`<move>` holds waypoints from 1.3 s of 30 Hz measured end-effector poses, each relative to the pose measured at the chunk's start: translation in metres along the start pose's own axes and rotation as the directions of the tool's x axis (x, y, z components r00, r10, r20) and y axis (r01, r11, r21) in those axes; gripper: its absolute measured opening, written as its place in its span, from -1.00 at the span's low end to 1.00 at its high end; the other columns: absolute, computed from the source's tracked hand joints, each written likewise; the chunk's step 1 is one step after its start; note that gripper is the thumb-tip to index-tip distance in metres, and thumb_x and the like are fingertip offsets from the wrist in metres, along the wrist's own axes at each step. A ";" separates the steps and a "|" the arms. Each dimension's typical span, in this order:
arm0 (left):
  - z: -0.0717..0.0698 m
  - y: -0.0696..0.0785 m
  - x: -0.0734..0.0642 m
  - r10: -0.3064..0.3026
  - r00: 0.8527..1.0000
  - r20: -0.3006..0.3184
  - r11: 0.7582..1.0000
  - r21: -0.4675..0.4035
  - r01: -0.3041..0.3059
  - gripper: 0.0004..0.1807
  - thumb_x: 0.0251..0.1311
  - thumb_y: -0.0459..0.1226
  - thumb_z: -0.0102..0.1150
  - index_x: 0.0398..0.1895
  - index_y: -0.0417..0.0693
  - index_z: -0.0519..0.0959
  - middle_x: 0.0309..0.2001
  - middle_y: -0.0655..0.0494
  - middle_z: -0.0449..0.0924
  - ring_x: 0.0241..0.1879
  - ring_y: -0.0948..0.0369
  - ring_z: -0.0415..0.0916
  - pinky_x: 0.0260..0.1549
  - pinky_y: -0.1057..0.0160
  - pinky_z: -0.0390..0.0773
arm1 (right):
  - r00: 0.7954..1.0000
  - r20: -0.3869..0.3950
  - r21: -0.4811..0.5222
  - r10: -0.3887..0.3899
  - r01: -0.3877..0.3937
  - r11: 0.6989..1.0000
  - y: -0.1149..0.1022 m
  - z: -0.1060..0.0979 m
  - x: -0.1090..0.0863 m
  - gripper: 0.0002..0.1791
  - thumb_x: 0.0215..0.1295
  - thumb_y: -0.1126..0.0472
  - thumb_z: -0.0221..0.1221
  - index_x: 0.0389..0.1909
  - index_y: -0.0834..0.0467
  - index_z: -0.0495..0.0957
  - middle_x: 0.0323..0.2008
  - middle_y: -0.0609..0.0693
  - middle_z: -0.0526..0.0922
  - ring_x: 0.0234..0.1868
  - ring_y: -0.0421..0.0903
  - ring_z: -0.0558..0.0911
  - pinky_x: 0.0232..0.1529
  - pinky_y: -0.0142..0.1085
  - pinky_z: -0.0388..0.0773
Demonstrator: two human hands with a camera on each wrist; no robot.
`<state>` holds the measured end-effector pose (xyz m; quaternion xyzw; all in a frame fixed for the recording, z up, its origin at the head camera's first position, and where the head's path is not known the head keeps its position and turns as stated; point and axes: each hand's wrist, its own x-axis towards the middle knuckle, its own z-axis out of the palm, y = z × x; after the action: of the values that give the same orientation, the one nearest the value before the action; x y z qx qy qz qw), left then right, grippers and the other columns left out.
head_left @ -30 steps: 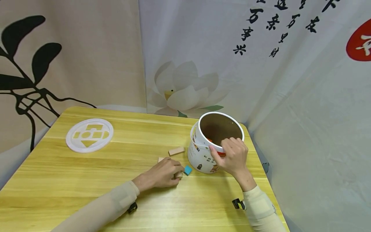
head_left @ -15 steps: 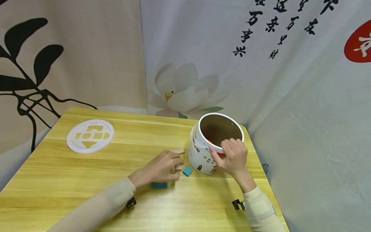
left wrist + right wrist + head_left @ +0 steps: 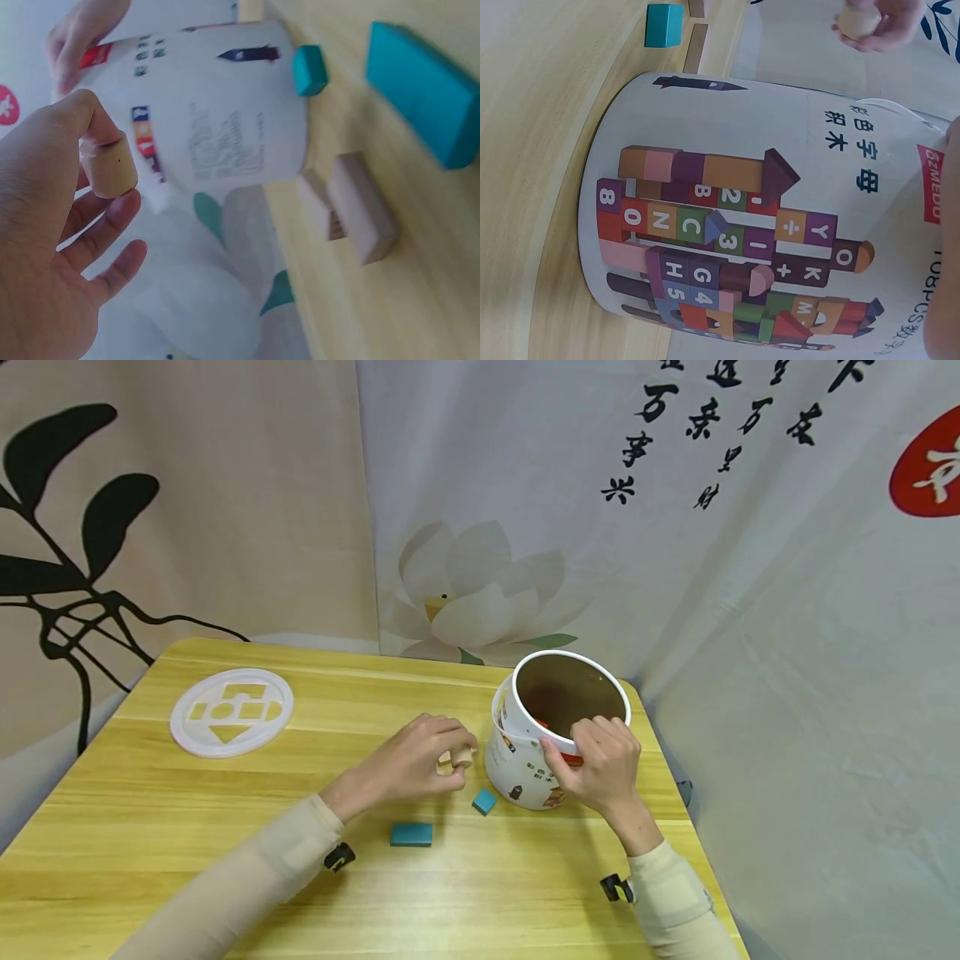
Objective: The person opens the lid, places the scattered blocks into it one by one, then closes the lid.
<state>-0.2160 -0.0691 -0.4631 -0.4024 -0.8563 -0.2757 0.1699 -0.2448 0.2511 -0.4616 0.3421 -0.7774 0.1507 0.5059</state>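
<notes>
Looks like a makeshift recording corner at home: small yellow wooden table (image 3: 187, 827) w/ printed fabric backdrops (image 3: 525, 485) hung behind & to the right — lotus flower, black leaves, calligraphy.

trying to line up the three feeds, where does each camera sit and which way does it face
Head: above the table, facing forward and down; both hands and sleeves show.
Left wrist: by the left hand, facing the bucket; fingers hold a wooden cylinder.
Right wrist: close against the bucket's side, a fingertip at the edge.
All share the bucket and small teal block.
</notes>
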 end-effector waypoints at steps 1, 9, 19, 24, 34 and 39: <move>-0.003 -0.001 0.002 0.000 1.000 -0.009 1.000 0.000 0.000 -0.70 0.14 -0.33 0.50 -0.02 -0.09 0.82 -0.16 0.17 0.82 -0.19 0.25 0.71 0.07 0.06 0.80 | 1.000 -0.001 0.000 -0.001 0.001 1.000 0.000 0.000 0.000 -0.33 0.54 -0.19 0.20 -0.67 0.08 0.20 -0.71 -0.10 0.16 -0.64 -0.13 0.11 -0.52 -0.28 0.00; -0.027 -0.003 0.026 0.014 0.998 -0.057 1.000 -0.007 -0.015 -0.68 0.18 -0.33 0.53 0.01 -0.16 0.81 -0.09 0.07 0.86 -0.03 0.10 0.84 0.06 0.07 0.85 | 1.000 0.000 0.002 -0.004 0.004 1.000 0.000 -0.001 0.001 -0.34 0.54 -0.19 0.20 -0.67 0.08 0.21 -0.71 -0.10 0.17 -0.64 -0.13 0.13 -0.54 -0.27 0.02; -0.047 0.003 0.063 0.046 0.996 -0.083 0.999 0.000 -0.046 -0.67 0.22 -0.35 0.45 0.07 -0.18 0.80 -0.08 0.05 0.82 -0.02 0.09 0.80 0.06 0.08 0.82 | 1.000 0.000 0.001 -0.006 0.006 1.000 0.002 0.000 0.000 -0.35 0.53 -0.18 0.21 -0.66 0.08 0.22 -0.71 -0.10 0.19 -0.65 -0.12 0.14 -0.54 -0.26 0.02; -0.052 0.007 0.086 0.059 0.996 -0.070 0.998 -0.011 -0.060 -0.63 0.25 -0.31 0.46 0.12 -0.20 0.80 0.00 0.01 0.84 0.01 0.08 0.78 0.11 0.04 0.80 | 1.000 -0.001 -0.004 -0.013 0.013 1.000 0.002 -0.001 0.000 -0.35 0.54 -0.19 0.20 -0.65 0.08 0.22 -0.71 -0.10 0.20 -0.65 -0.12 0.14 -0.55 -0.26 0.03; -0.054 0.020 0.130 0.049 0.999 0.007 0.999 -0.013 -0.049 -0.59 0.36 -0.23 0.43 0.24 -0.12 0.76 0.13 0.03 0.82 0.11 0.08 0.76 0.18 0.02 0.75 | 1.000 -0.001 -0.008 -0.018 0.018 1.000 0.004 0.001 0.001 -0.34 0.54 -0.18 0.20 -0.67 0.08 0.20 -0.72 -0.10 0.18 -0.66 -0.12 0.12 -0.54 -0.26 0.02; -0.047 0.025 0.145 0.044 0.998 0.048 0.999 -0.020 -0.043 -0.58 0.40 -0.23 0.39 0.28 -0.11 0.76 0.16 0.03 0.81 0.15 0.07 0.76 0.28 0.00 0.71 | 1.000 0.001 -0.010 -0.018 0.018 1.000 0.004 0.001 -0.001 -0.34 0.55 -0.18 0.19 -0.68 0.07 0.21 -0.71 -0.12 0.16 -0.65 -0.15 0.09 -0.53 -0.28 -0.01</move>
<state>-0.2835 0.0019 -0.3434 -0.4292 -0.8485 -0.2700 0.1514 -0.2480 0.2541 -0.4621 0.3468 -0.7753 0.1421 0.5084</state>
